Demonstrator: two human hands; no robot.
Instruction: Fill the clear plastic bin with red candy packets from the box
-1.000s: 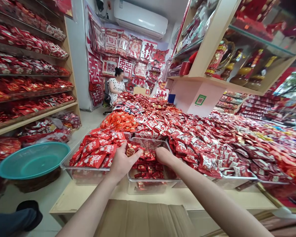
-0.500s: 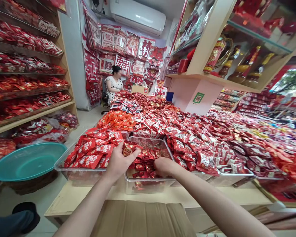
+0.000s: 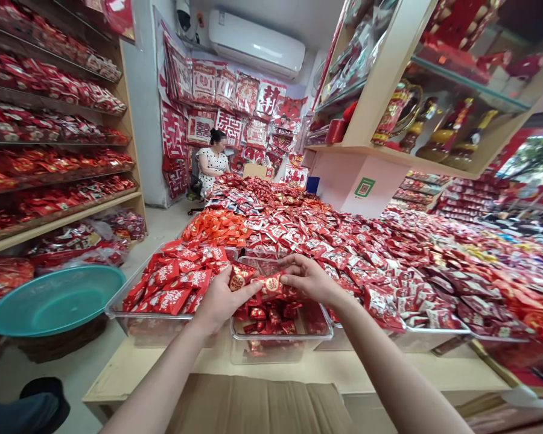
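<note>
Above a clear plastic bin (image 3: 283,339), my left hand (image 3: 221,298) is closed around a red candy packet with a gold round print (image 3: 239,278). My right hand (image 3: 310,278) pinches another small red wrapped candy (image 3: 271,283), its end close to my left thumb; whether the left thumb also grips it I cannot tell. Small dark red wrapped candies (image 3: 271,318) lie in the bin below. To the left, a second clear bin (image 3: 117,304) is heaped with bright red packets (image 3: 172,274).
Heaps of red packets (image 3: 371,265) spread right and back. A cardboard flap (image 3: 257,404) lies in front of the pale counter (image 3: 199,358). On the left stand a teal basin (image 3: 57,298) and stocked shelves (image 3: 58,144). A cabinet (image 3: 389,138) overhangs at right; a person (image 3: 212,160) sits behind.
My right hand has come up out of the bin with a small red candy and moved in beside my left hand. The left hand keeps its packet. The view has tilted up slightly.
</note>
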